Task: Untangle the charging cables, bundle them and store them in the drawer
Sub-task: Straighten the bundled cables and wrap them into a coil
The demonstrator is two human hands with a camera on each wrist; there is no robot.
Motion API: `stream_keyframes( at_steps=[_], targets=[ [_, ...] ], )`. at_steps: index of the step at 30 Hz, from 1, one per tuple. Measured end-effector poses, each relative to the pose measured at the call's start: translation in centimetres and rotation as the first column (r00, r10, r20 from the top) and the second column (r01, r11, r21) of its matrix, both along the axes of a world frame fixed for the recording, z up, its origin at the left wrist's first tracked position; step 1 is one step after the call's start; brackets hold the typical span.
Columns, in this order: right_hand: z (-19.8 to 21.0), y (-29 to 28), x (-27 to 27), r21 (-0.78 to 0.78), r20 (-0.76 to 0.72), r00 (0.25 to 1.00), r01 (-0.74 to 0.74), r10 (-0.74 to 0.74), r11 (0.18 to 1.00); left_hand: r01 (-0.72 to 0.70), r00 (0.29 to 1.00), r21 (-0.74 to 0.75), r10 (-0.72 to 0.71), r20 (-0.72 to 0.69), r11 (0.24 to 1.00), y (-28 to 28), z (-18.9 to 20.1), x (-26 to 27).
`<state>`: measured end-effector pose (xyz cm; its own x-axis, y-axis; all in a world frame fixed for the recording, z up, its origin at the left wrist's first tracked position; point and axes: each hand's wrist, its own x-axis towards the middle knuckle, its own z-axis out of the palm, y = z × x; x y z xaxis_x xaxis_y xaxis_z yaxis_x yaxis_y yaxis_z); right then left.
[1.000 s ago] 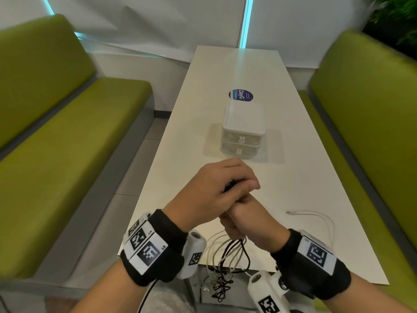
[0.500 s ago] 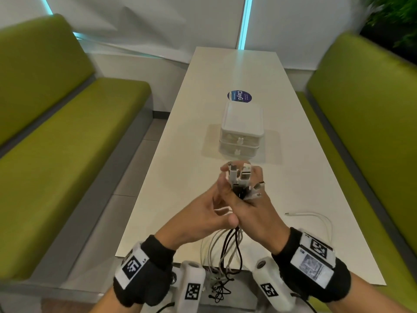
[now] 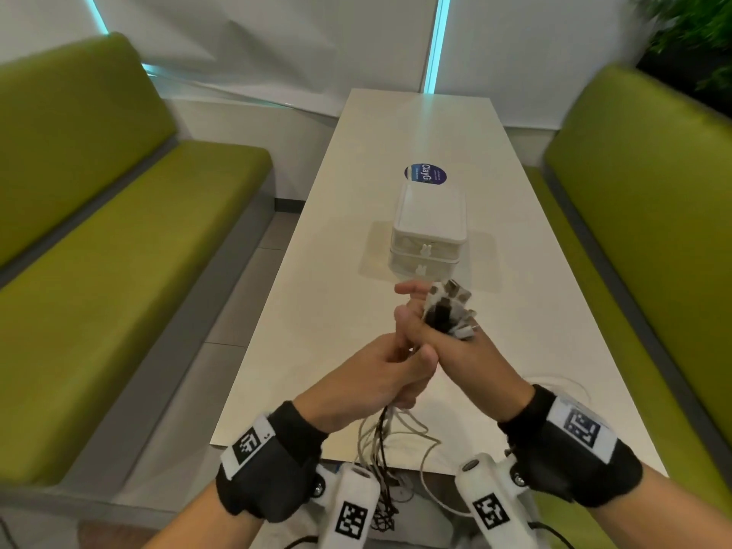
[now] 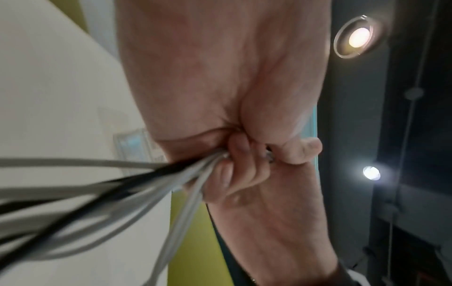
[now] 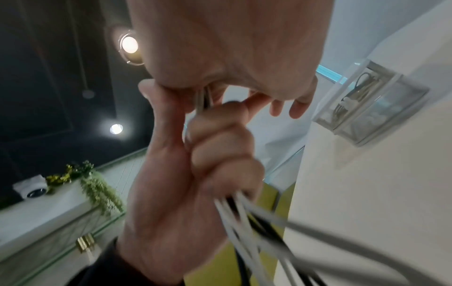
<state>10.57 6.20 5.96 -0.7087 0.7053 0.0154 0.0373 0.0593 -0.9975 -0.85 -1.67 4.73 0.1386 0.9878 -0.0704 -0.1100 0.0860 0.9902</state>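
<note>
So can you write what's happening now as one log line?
left hand: grips cables low | right hand: grips cables below plugs | drawer box: shut, on table

A round dark-blue sticker (image 3: 426, 173) on the white table (image 3: 317, 311), just beyond the far side of the small drawer box (image 3: 429, 215), reads "ClayG" (its smaller print is illegible).

White and black charging cables (image 3: 445, 315) bunched upright, closed white drawer unit (image 3: 429, 231) behind
</note>
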Motion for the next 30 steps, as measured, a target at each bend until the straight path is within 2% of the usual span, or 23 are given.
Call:
stream_keyframes(
  at_steps=[3, 7, 9, 11, 15, 17, 19, 22, 25, 28, 30],
  targets=[
    [0.9, -0.1, 0.4, -0.004, -0.010, 0.998, -0.069, 0.069, 0.998, 0.013, 0.992, 0.038, -0.008, -0.126, 0.999, -0.2, 0.6, -0.6],
    [1.0, 0.0, 0.0, 0.058, 0.058, 0.998, -0.029, 0.026, 0.998, 0.029, 0.949, 0.018, -0.021, -0.316, 0.999, 0.0, 1.0, -1.3],
    [0.9, 0.2, -0.6, 0.140, 0.139, 0.990, -0.057, 0.037, 0.988, 0.000, 0.959, -0.022, -0.006, -0.283, 1.000, 0.1, 1.1, -1.2],
    [0.9, 0.6, -1.4, 0.196, 0.216, 0.973, -0.124, 0.080, 0.973, -0.091, 0.974, -0.060, 0.076, -0.213, 0.994, 0.4, 1.0, -1.0],
    [0.9, 1.5, -3.5, 0.207, 0.238, 0.963, -0.175, 0.123, 0.963, -0.209, 0.975, -0.080, 0.201, -0.100, 0.975, 0.8, 0.8, -1.7],
    [0.7, 1.6, -4.5, 0.208, 0.236, 0.965, -0.169, 0.118, 0.963, -0.240, 0.968, -0.070, 0.232, -0.100, 0.968, 1.1, 0.6, -2.8],
    [0.6, 1.5, -5.8, 0.234, 0.248, 0.960, -0.189, 0.129, 0.954, -0.278, 0.951, -0.065, 0.264, -0.163, 0.959, 1.5, 0.3, -4.0],
    [0.2, 1.5, -7.8, 0.169, 0.207, 0.965, -0.198, 0.161, 0.966, -0.305, 0.941, -0.059, 0.291, -0.174, 0.951, 1.9, 0.1, -6.0],
    [-0.5, 1.9, -9.8, 0.023, 0.144, 0.955, -0.264, 0.258, 0.964, -0.292, 0.943, -0.055, 0.278, -0.185, 0.955, 1.4, -0.3, -8.4],
    [-1.8, 1.8, -12.4, -0.175, 0.065, 0.918, -0.375, 0.391, 0.910, -0.361, 0.932, -0.160, 0.349, -0.096, 0.919, 0.3, -0.6, -11.5],
    [-2.6, 0.9, -14.4, -0.290, 0.044, 0.883, -0.437, 0.468, 0.851, -0.434, 0.901, -0.162, 0.427, -0.081, 0.886, -0.5, -0.5, -13.8]
  ],
)
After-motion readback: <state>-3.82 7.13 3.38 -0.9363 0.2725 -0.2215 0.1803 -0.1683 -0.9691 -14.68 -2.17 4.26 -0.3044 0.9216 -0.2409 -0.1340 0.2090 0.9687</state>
